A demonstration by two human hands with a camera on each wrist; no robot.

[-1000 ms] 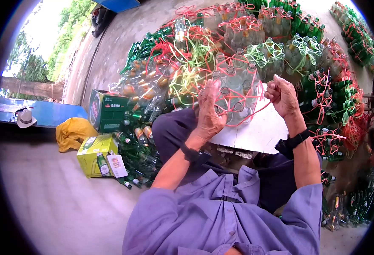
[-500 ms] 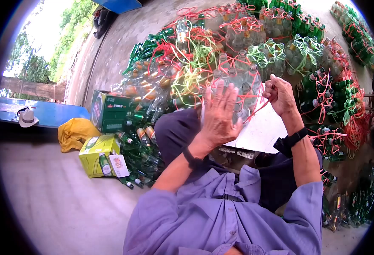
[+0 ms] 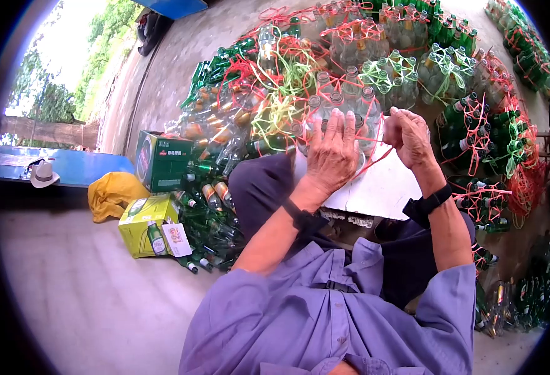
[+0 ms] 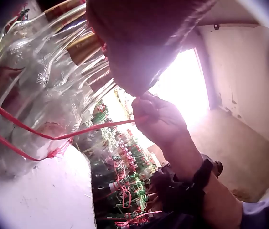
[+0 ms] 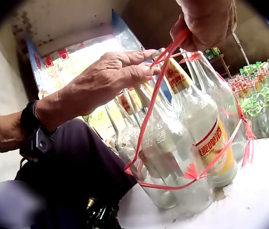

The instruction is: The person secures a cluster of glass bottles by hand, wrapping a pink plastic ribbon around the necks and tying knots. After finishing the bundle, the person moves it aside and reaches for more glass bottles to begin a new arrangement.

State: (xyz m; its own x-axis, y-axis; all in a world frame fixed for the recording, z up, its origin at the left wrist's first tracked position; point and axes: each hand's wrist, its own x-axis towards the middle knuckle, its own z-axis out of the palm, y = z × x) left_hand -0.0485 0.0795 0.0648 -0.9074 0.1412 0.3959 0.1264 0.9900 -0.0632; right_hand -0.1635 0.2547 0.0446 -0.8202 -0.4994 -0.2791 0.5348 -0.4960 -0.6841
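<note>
A cluster of clear glass bottles [image 5: 172, 143] stands upright on a white board [image 3: 384, 190] in front of the person. Red plastic twine [image 5: 154, 90] loops round the bottles, with a frayed knot low on their near side. My left hand [image 3: 332, 153] rests over the near bottle tops, its fingers stretched out; in the right wrist view its fingertips and thumb lie at the necks. To the right of the bundle, my right hand [image 3: 407, 137] pinches the twine, which runs taut from the bottles in the left wrist view.
Tied bundles of clear and green bottles [image 3: 447, 75] stand behind and to the right. Loose bottles [image 3: 209, 122] and tangled yellow-green twine [image 3: 278, 115] lie to the left. A green carton [image 3: 162, 162], a lime-coloured carton [image 3: 147, 228] and a yellow cloth [image 3: 115, 195] sit farther left.
The left hand has swung from the bundle's left side to lie over the bottle tops. The right hand keeps its hold on the twine and has shifted slightly left.
</note>
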